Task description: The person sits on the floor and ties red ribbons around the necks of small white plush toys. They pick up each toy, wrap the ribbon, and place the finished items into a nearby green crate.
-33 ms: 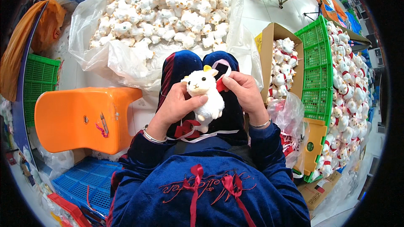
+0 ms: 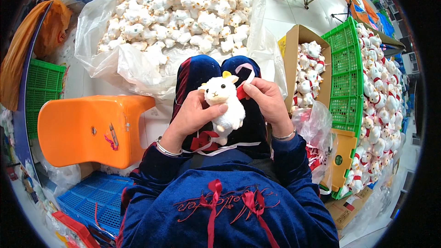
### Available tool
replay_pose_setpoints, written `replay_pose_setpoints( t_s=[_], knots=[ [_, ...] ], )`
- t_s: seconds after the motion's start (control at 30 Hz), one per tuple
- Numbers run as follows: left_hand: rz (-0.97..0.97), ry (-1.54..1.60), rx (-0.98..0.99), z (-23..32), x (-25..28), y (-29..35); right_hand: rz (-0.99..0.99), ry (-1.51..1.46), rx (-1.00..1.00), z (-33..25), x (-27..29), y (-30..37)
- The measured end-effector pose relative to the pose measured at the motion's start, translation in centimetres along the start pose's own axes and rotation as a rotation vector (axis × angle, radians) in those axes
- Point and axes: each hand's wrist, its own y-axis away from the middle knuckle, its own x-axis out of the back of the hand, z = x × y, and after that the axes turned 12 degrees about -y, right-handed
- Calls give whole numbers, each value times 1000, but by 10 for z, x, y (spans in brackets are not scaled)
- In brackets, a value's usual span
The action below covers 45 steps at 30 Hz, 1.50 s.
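Note:
A white plush sheep (image 2: 227, 105) with yellow horns is upright over my lap, its front turned toward me. My left hand (image 2: 197, 112) is closed around it, thumb across its chest. Beside its head, my right hand (image 2: 267, 98) pinches a red cloth piece (image 2: 241, 92) with a white ribbon (image 2: 248, 74) curling up from it. More red cloth pieces (image 2: 205, 141) with white ribbons lie on my lap below the toy. The fingers of my left hand behind the toy are hidden.
A clear plastic sheet (image 2: 98, 71) ahead holds a heap of white plush toys (image 2: 183, 14). Left stand an orange stool (image 2: 73, 128) with small snips (image 2: 113, 134) on it and a blue crate (image 2: 94, 197). Right are a carton (image 2: 291, 59) and a green crate (image 2: 342, 78) beside many red-scarfed toys.
The white ribbon by my right hand has shifted slightly to the right, its loop a little wider. Both hands keep their hold on the plush sheep and the red cloth piece.

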Motion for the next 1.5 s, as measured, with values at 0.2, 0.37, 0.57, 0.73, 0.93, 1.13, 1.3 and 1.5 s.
replay_pose_setpoints(
  t_s=[0.2, 0.37, 0.57, 0.73, 0.93, 1.13, 1.3, 1.5],
  knots=[
    [13, -30, 4, -2, -4, -3, 29, -29, 52, 3, 1, 4],
    [39, -58, 1, -3, -4, -4, 92, -94, 53, 8, -3, 7],
    [57, -182, 36, -7, -1, -6, 115, 15, 96, 6, -4, 9],
    [131, -206, 66, -13, -1, -16, 168, 226, 279, 11, -5, 6],
    [229, -607, 113, -10, 9, -35, 233, 480, 437, 17, -23, -12],
    [116, -883, 294, 8, 30, -50, 241, 398, 306, 24, -31, -23],
    [39, -529, 144, -5, 39, -46, 271, 385, 293, 24, -29, -32],
    [-10, -502, 58, -10, 47, -53, 274, 432, 349, 18, -35, -38]
  ],
)
